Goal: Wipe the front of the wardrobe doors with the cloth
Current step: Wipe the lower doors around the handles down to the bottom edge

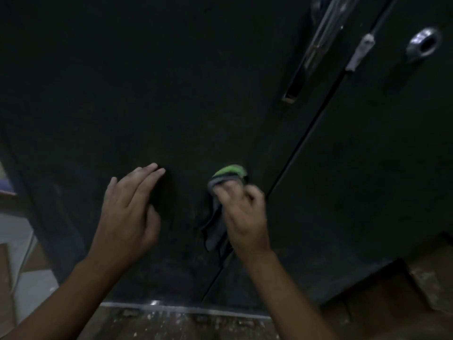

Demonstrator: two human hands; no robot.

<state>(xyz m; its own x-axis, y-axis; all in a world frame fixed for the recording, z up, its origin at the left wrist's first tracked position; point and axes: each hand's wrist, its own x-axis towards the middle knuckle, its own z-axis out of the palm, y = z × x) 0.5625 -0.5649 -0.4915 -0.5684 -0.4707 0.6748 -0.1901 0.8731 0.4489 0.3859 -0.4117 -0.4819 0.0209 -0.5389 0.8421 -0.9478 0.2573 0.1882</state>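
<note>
Dark, near-black panels fill most of the view: the left wardrobe door (171, 94) and the right wardrobe door (367, 155), which meet at a thin seam (291, 158) running on a slant from upper right to lower left.

The cloth (229, 173) is on the left wardrobe door, low down and just beside the seam. It is grey with a bright green band at its top. The bunched upper part is pressed against the panel, while a loose grey tail hangs down past the wrist. The right hand (245, 217) grips it, with fingers curled over the bunched part; this hand and the cloth are blurred.

The left hand (127, 212) is to the left of the cloth, well apart from it, at about the same height on the same door. Its fingers are straight and close together, the thumb out to the side, holding nothing. Whether the fingertips touch the panel or sit just off it is not clear.

High on the left wardrobe door, near the seam, is a long metal bar handle (316, 45). The right wardrobe door carries a round chrome recessed pull (422, 45). Between the two, on the seam, sits a pale grey wrapped piece (359, 52) whose nature I cannot make out.

Along the foot of the doors runs a metal strip (183, 309), and below it lies a dark speckled floor (171, 325).
</note>
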